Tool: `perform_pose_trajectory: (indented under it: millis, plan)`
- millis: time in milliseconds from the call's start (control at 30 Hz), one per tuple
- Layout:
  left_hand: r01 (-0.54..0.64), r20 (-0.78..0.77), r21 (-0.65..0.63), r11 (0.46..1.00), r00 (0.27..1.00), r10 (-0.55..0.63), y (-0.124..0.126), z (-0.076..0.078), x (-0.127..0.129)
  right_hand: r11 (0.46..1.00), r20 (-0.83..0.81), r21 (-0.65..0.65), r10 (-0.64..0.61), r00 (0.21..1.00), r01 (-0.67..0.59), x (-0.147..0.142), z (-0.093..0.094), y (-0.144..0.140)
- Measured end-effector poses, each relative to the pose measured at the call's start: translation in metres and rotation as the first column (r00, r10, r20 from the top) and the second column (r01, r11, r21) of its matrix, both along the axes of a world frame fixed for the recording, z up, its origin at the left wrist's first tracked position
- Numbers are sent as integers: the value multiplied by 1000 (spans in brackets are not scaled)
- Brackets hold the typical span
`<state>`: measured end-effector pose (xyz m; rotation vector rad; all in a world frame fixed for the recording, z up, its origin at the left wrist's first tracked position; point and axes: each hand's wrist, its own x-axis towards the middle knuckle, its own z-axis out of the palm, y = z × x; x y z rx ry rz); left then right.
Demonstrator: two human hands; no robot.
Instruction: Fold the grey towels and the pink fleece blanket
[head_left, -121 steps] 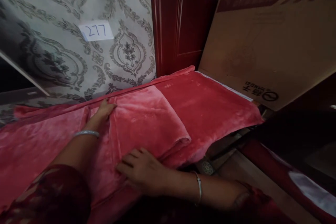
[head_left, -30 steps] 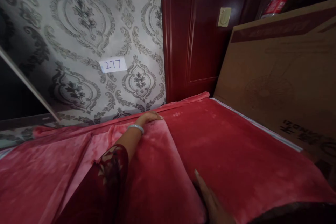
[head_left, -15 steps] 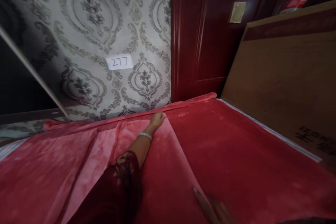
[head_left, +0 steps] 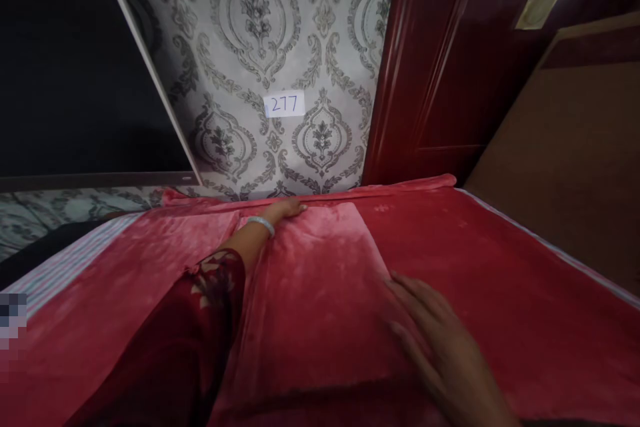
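A red plush blanket (head_left: 320, 320) lies spread before me, with a paler pink-red folded layer over its middle. Near the far edge, beside the wall, my left hand (head_left: 287, 208) rests on the folded layer with its fingers laid out to the right; a pale bracelet circles the wrist. My right hand (head_left: 445, 340), slightly blurred, is at the right edge of that layer, fingers apart and pointing away from me. Neither hand grips the cloth visibly. The layer's far right corner lies flat between the hands.
A striped sheet (head_left: 85, 257) shows past the blanket on the left. Behind are a dark screen (head_left: 85, 67), patterned wallpaper (head_left: 257, 47) with a paper marked 277 (head_left: 284, 104), and a dark red wooden panel (head_left: 425, 80). A large cardboard box (head_left: 575, 147) stands at the right.
My left hand has let go of the layer's corner and moved left along its far edge. The right hand has come further into view on the cloth. My view has turned left.
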<state>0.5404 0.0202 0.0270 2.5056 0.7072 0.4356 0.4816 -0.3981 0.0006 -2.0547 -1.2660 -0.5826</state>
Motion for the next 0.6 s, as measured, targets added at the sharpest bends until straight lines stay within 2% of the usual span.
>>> perform_pose_trajectory:
  millis: [67,167,267,333,400,467,533,600]
  plan:
    - [4,-81,37,999,997,-1,8,-2,-15,988,22,-121,98,995,-95,-1,4,36]
    - [17,-175,92,996,984,0,14,-9,-29,949,29,-293,130,991,-116,6,-19,71]
    - [28,-207,147,989,978,3,15,-19,-36,923,14,-376,88,996,-76,15,-50,73]
    - [30,-204,178,984,979,7,14,-25,-40,917,2,-392,81,997,-74,19,-57,66]
    - [30,-199,198,980,980,11,14,-29,-43,907,-30,-408,104,994,-107,23,-49,63]
    - [29,-198,211,977,980,13,13,-29,-45,894,-95,-417,135,986,-162,31,-25,73]
    - [29,-198,220,975,980,16,12,-28,-46,898,-153,-404,124,980,-177,45,6,99]
    - [25,-198,226,974,980,20,11,-26,-48,919,-119,-376,76,990,-115,64,33,138]
